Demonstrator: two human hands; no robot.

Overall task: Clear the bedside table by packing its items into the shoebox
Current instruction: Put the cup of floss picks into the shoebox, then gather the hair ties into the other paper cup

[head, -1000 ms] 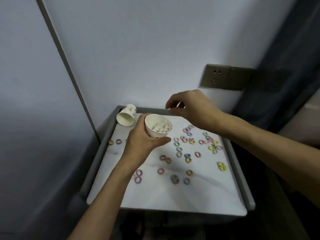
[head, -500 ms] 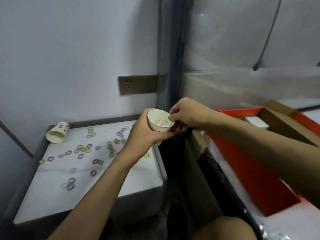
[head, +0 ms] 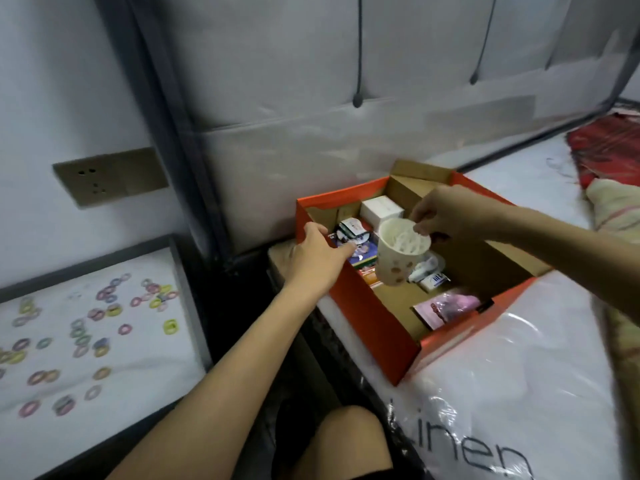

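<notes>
Paper cup (head: 398, 268) w/ white sticks inside hangs tilted over the shoebox (head: 374, 323), not yet set down. Prob. light and thin-walled, so it crushes easily and spills if tipped. Best held gently at the rim or round the body. Right hand (head: 446, 213) pinches the rim. Left hand (head: 318, 254) rests on the box wall, fingers fairly straight. Coloured rings (head: 169, 327) lie scattered on bedside table (head: 149, 375).

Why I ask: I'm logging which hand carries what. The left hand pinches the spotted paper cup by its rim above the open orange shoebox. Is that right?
Not quite: the head view shows the right hand pinching the spotted paper cup by its rim above the open orange shoebox; the left hand touches the box's wall.
</notes>
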